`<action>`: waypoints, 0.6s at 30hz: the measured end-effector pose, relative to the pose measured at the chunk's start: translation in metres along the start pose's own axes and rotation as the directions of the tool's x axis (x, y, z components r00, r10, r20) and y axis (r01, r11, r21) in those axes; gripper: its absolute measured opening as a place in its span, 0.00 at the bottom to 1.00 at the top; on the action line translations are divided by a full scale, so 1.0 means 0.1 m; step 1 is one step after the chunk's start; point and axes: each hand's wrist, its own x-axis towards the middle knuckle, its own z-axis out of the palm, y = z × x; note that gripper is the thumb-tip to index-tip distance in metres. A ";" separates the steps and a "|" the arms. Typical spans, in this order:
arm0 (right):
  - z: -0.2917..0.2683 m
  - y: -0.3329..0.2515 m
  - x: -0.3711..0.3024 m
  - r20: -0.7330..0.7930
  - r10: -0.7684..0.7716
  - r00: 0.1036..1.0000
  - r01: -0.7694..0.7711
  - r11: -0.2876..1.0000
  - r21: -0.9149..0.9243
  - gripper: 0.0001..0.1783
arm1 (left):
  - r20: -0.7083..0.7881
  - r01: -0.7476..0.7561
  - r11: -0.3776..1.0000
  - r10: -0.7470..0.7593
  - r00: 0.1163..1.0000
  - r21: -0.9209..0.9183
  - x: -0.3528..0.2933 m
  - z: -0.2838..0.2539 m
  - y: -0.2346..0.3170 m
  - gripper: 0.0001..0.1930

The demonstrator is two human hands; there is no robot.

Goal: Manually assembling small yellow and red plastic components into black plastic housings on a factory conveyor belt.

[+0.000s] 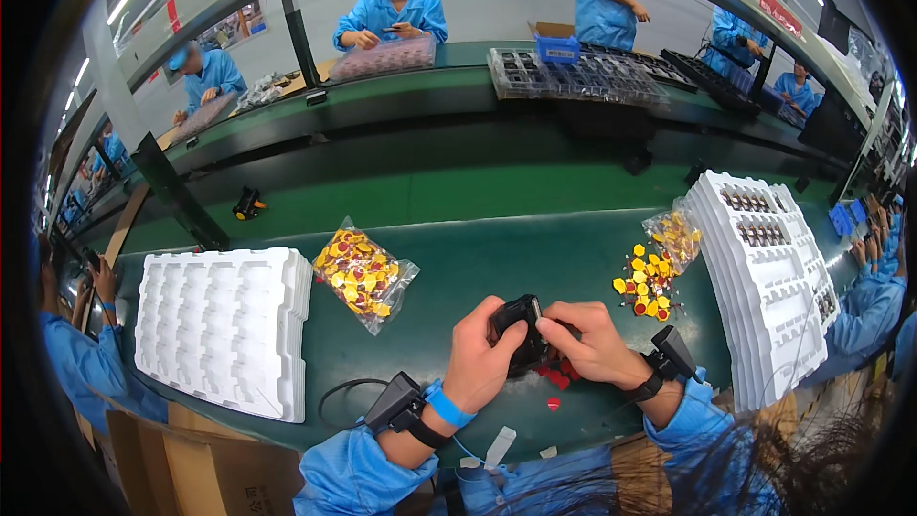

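A small black plastic housing (522, 313) with a shiny metal strip along one edge is held up over the near middle of the workbench. My left hand (478, 358) is closed round its left side, the thumb across its front. At the housing's right edge, my right hand (597, 352) presses with pinched fingertips; anything small between them is hidden. Several red pieces (557, 376) lie on the bench just under my hands. Loose yellow and red parts (650, 279) are scattered beyond my right hand, beside an opened clear bag (676, 235) of the same parts.
A fuller bag (363, 272) of yellow parts lies beyond my left hand. White moulded trays stand stacked at left (222, 330) and right (755, 296), the right stack's top holding small metal parts. A black-and-yellow piece (249, 204) rests on the green conveyor (420, 193). Co-workers in blue sit around.
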 end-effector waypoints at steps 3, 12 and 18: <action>-0.03 -0.07 -0.03 0.001 0.023 1.000 -0.023 0.998 0.057 0.09 | -0.023 -0.002 1.000 0.002 1.000 -0.014 0.01 0.02 -0.02 0.06; -0.03 -0.01 -0.06 0.041 0.225 0.973 -0.229 0.963 0.144 0.10 | 0.027 -0.178 0.981 0.180 0.983 -0.073 0.02 0.05 -0.15 0.14; -0.43 -0.03 0.73 -0.158 0.105 0.982 -0.145 0.954 -0.261 0.11 | -0.187 -0.154 0.985 0.137 0.973 -0.080 0.03 -0.04 0.13 0.11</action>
